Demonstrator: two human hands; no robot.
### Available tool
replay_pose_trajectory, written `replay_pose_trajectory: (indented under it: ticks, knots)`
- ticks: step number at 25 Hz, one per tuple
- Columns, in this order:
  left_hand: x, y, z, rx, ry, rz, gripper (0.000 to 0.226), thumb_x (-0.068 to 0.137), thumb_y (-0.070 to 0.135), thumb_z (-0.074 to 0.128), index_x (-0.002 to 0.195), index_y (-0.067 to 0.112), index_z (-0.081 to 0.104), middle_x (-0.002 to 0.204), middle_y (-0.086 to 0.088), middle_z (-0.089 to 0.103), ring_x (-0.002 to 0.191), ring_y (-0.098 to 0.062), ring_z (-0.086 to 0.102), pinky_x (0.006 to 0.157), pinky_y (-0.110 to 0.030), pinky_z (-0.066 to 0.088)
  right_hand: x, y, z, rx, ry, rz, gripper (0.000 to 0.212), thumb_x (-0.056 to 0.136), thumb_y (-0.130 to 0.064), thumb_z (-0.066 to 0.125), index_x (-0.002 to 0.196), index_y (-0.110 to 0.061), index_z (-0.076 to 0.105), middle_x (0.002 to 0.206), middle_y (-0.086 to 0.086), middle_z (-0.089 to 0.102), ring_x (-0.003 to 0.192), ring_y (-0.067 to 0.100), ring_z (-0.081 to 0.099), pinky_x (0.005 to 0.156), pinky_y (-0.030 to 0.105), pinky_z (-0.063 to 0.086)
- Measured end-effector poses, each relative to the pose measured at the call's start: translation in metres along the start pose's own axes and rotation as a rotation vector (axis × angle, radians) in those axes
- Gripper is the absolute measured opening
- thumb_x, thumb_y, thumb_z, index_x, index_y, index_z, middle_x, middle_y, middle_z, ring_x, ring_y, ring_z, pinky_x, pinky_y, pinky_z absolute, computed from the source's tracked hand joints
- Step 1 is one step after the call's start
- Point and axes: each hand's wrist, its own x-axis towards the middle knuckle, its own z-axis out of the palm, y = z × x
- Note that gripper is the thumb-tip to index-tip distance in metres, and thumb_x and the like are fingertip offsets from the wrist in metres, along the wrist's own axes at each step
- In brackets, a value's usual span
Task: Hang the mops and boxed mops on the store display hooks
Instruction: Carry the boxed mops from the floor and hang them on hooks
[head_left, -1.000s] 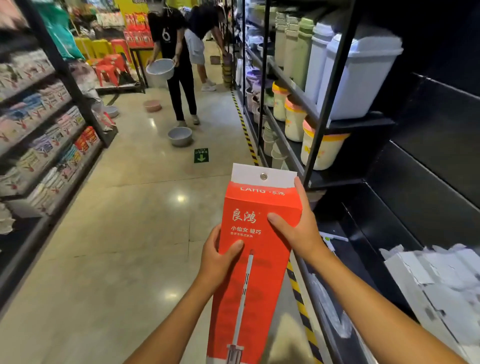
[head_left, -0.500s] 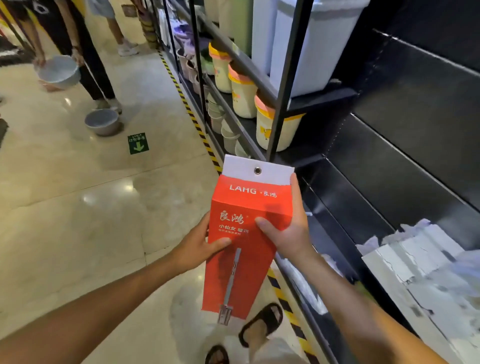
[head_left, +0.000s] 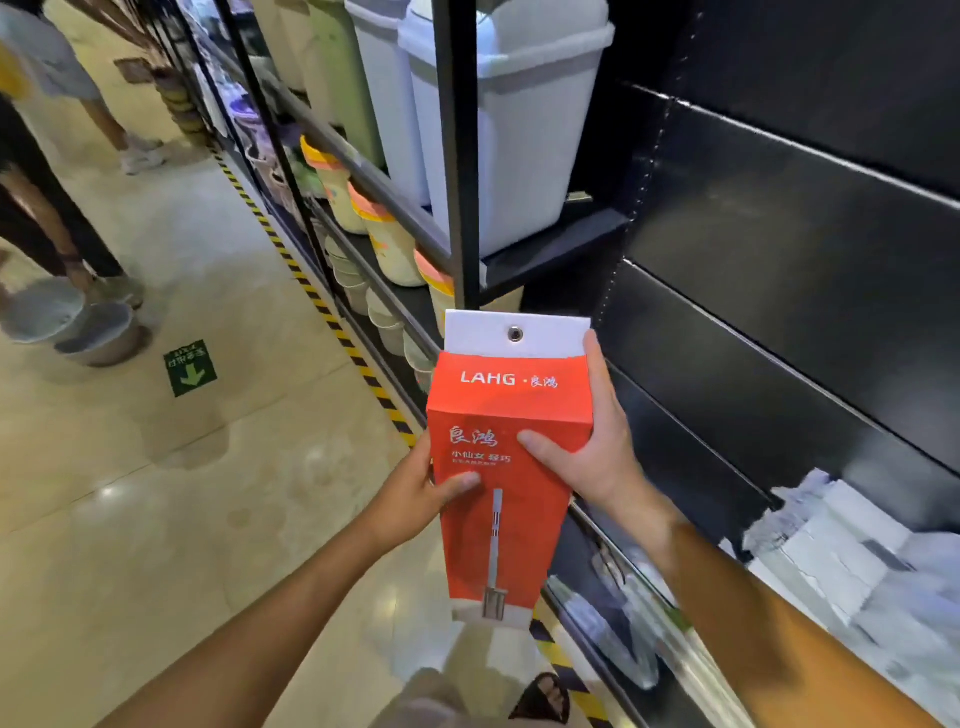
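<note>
The orange boxed mop (head_left: 506, 467) is being held upright over the aisle floor, beside the dark shelving (head_left: 779, 260), its hanging eyelet (head_left: 515, 333) free. Left hand (head_left: 415, 493) and right hand (head_left: 597, 457) are gripping its sides. No hook is showing, so hanging looks undone.

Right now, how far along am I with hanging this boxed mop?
Done: nothing hung that this view shows. In hand: your left hand and right hand hold the red boxed mop upright beside the dark shelving, its eyelet free. Left: find a hook, none visible here, and slide the eyelet onto it.
</note>
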Motion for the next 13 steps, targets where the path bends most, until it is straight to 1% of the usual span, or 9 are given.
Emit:
replay_pose_trajectory:
  ticks: [1, 2, 5, 6, 8, 9, 11, 12, 13]
  knots:
    - [0.017, 0.008, 0.0, -0.032, -0.022, 0.024, 0.062, 0.087, 0.046, 0.074, 0.141, 0.032, 0.046, 0.126, 0.027, 0.069, 0.12, -0.003, 0.067, 0.091, -0.017, 0.056, 0.011, 0.0, -0.006, -0.007, 0.032, -0.003, 0.12, 0.069, -0.067, 0.083, 0.162, -0.048, 0.01, 0.154, -0.01, 0.048, 0.14, 0.007, 0.052, 0.113, 0.047, 0.049]
    - [0.033, 0.016, -0.001, -0.054, -0.041, 0.055, 0.063, 0.088, 0.047, 0.073, 0.143, 0.032, 0.045, 0.128, 0.024, 0.068, 0.122, -0.006, 0.067, 0.092, -0.019, 0.056, 0.022, -0.001, -0.012, -0.007, 0.059, -0.006, 0.118, 0.069, -0.066, 0.083, 0.161, -0.05, 0.01, 0.154, -0.01, 0.049, 0.139, 0.006, 0.052, 0.113, 0.045, 0.05]
    - [0.08, 0.043, -0.003, -0.071, -0.09, 0.162, 0.073, 0.08, 0.071, 0.07, 0.14, 0.037, 0.044, 0.127, 0.027, 0.067, 0.121, -0.004, 0.066, 0.092, -0.018, 0.057, 0.054, -0.009, -0.028, 0.015, 0.134, 0.005, 0.116, 0.072, -0.065, 0.084, 0.161, -0.051, 0.011, 0.154, -0.01, 0.05, 0.139, 0.012, 0.054, 0.111, 0.048, 0.051]
    - [0.097, 0.053, -0.005, -0.081, -0.114, 0.185, 0.076, 0.077, 0.076, 0.069, 0.139, 0.039, 0.044, 0.125, 0.029, 0.067, 0.12, -0.001, 0.066, 0.091, -0.017, 0.057, 0.065, -0.015, -0.034, 0.008, 0.172, 0.001, 0.115, 0.072, -0.065, 0.083, 0.16, -0.052, 0.012, 0.153, -0.014, 0.051, 0.138, 0.01, 0.055, 0.111, 0.043, 0.051]
    - [0.13, 0.076, -0.01, -0.092, -0.172, 0.247, 0.083, 0.073, 0.083, 0.067, 0.138, 0.039, 0.044, 0.122, 0.03, 0.067, 0.117, 0.001, 0.067, 0.088, -0.016, 0.057, 0.085, -0.033, -0.046, -0.033, 0.268, -0.021, 0.108, 0.072, -0.065, 0.081, 0.156, -0.059, 0.013, 0.146, -0.027, 0.053, 0.133, -0.001, 0.056, 0.108, 0.023, 0.049]
    - [0.148, 0.089, -0.013, -0.085, -0.199, 0.295, 0.086, 0.072, 0.085, 0.066, 0.139, 0.036, 0.045, 0.122, 0.028, 0.068, 0.116, 0.001, 0.067, 0.088, -0.016, 0.057, 0.094, -0.044, -0.051, -0.06, 0.329, -0.036, 0.109, 0.071, -0.066, 0.079, 0.157, -0.056, 0.012, 0.146, -0.027, 0.053, 0.132, -0.003, 0.056, 0.108, 0.02, 0.048]
    - [0.179, 0.117, -0.019, -0.08, -0.239, 0.39, 0.092, 0.07, 0.088, 0.064, 0.14, 0.032, 0.046, 0.123, 0.021, 0.069, 0.116, 0.003, 0.067, 0.088, -0.012, 0.054, 0.111, -0.063, -0.062, -0.118, 0.438, -0.056, 0.117, 0.071, -0.069, 0.077, 0.163, -0.041, 0.011, 0.151, -0.016, 0.053, 0.133, 0.0, 0.056, 0.11, 0.027, 0.048]
    - [0.193, 0.131, -0.022, -0.077, -0.25, 0.427, 0.092, 0.069, 0.091, 0.062, 0.14, 0.034, 0.046, 0.124, 0.021, 0.067, 0.116, 0.005, 0.066, 0.088, -0.01, 0.053, 0.119, -0.074, -0.068, -0.142, 0.479, -0.07, 0.119, 0.071, -0.069, 0.077, 0.165, -0.036, 0.01, 0.152, -0.013, 0.053, 0.133, -0.001, 0.056, 0.111, 0.027, 0.047]
    - [0.204, 0.145, -0.024, -0.078, -0.251, 0.461, 0.088, 0.069, 0.092, 0.06, 0.138, 0.039, 0.046, 0.126, 0.021, 0.066, 0.115, 0.006, 0.065, 0.089, -0.011, 0.052, 0.127, -0.085, -0.075, -0.157, 0.505, -0.084, 0.119, 0.071, -0.067, 0.076, 0.165, -0.034, 0.011, 0.152, -0.012, 0.053, 0.132, -0.002, 0.057, 0.109, 0.024, 0.047]
